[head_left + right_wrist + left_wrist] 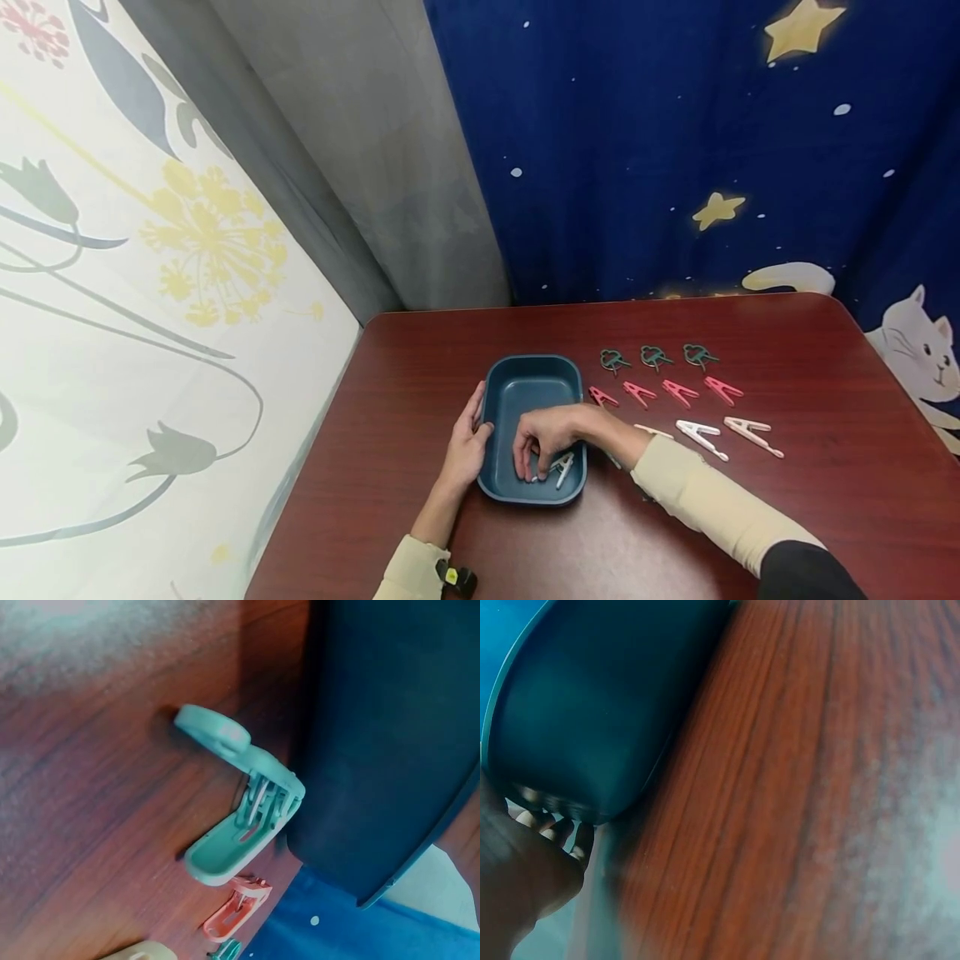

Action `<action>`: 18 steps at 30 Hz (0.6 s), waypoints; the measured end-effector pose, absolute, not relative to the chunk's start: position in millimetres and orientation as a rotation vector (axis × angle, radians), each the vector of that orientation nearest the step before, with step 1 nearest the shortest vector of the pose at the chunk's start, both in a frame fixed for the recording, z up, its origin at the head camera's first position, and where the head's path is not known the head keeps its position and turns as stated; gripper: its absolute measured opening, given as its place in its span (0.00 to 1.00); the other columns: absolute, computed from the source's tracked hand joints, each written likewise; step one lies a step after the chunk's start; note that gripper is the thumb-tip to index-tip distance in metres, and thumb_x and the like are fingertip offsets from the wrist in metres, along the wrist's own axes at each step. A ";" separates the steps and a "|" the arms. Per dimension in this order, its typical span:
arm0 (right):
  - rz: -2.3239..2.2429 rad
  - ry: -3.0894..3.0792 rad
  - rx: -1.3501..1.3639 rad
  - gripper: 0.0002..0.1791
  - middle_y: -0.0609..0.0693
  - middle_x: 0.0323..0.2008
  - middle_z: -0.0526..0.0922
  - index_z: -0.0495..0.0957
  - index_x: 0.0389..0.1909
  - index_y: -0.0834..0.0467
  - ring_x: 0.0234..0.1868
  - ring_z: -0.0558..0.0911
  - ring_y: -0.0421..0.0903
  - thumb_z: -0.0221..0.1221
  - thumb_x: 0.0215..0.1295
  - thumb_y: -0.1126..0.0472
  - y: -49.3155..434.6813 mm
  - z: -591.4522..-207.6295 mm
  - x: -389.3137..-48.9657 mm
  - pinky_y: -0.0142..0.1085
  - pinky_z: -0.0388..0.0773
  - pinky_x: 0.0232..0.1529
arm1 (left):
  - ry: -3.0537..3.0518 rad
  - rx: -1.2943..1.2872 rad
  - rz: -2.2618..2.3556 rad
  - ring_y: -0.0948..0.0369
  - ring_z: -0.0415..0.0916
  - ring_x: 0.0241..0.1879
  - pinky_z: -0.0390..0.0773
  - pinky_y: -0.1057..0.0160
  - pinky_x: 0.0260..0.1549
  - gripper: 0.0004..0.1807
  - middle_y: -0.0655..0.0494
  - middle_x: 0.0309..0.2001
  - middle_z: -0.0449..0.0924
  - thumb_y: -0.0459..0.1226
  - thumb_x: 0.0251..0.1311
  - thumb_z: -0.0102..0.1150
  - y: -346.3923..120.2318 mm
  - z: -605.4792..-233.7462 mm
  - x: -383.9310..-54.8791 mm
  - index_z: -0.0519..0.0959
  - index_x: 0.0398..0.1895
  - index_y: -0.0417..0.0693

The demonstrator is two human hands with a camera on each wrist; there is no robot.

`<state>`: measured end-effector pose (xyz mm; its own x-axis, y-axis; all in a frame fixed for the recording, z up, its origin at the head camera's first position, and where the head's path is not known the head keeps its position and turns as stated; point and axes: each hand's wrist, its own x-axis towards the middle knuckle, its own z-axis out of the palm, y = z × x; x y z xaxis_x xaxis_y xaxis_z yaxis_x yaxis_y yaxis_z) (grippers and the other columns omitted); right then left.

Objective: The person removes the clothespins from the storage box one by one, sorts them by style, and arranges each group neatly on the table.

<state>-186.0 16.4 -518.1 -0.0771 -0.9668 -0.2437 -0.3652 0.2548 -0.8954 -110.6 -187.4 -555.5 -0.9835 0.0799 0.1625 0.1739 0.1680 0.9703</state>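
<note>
A dark blue plastic bin (531, 500) stands on the table, with a pale clothespin (565, 472) lying on its floor near the front right corner. My left hand (467, 446) grips the bin's left wall, thumb over the rim; the left wrist view shows its fingers (581, 844) against the outside. Inside the bin, my right hand (546, 433) points down with curled fingers and pinches a small whitish clothespin, mostly hidden by the fingers. Just right of the bin lies a mint-green clothespin (240, 795), largely covered by my right forearm in the head view.
Right of the bin lie rows: green clips (655, 358) at the back, several pink clothespins (679, 392), then a white clothespin (701, 438) and a beige clothespin (754, 435). Another pale one is partly under my forearm. Curtains (637, 150) hang behind the table (420, 375).
</note>
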 end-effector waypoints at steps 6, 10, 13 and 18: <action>-0.823 1.699 -1.307 0.12 0.52 0.31 0.91 0.90 0.38 0.65 0.34 0.88 0.39 0.73 0.54 0.80 14.8 -521.5 -180.7 0.26 0.80 0.36 | -2.337 -0.282 -1.955 0.50 0.48 0.82 0.57 0.66 0.72 0.41 0.44 0.83 0.54 0.18 0.68 0.44 -187.8 -556.9 -111.3 0.52 0.85 0.35; -0.795 1.785 -1.353 0.09 0.47 0.28 0.90 0.91 0.35 0.61 0.31 0.86 0.35 0.74 0.56 0.76 14.5 -521.9 -177.9 0.25 0.79 0.33 | -2.347 -0.263 -1.964 0.53 0.49 0.82 0.57 0.68 0.72 0.40 0.47 0.84 0.54 0.18 0.69 0.43 -188.3 -557.2 -111.7 0.52 0.85 0.36; -0.795 1.813 -1.359 0.09 0.44 0.27 0.90 0.92 0.34 0.59 0.28 0.84 0.34 0.73 0.57 0.76 14.5 -522.2 -177.5 0.26 0.79 0.29 | -2.350 -0.261 -1.960 0.53 0.49 0.82 0.56 0.64 0.73 0.40 0.47 0.84 0.54 0.18 0.69 0.43 -188.3 -557.0 -111.8 0.52 0.85 0.36; -0.842 1.858 -1.431 0.12 0.41 0.26 0.87 0.93 0.36 0.58 0.24 0.80 0.31 0.69 0.59 0.77 14.9 -522.9 -180.8 0.25 0.76 0.27 | -2.349 -0.267 -1.952 0.52 0.49 0.82 0.55 0.54 0.76 0.41 0.47 0.83 0.54 0.18 0.68 0.43 -187.3 -556.5 -111.7 0.52 0.85 0.37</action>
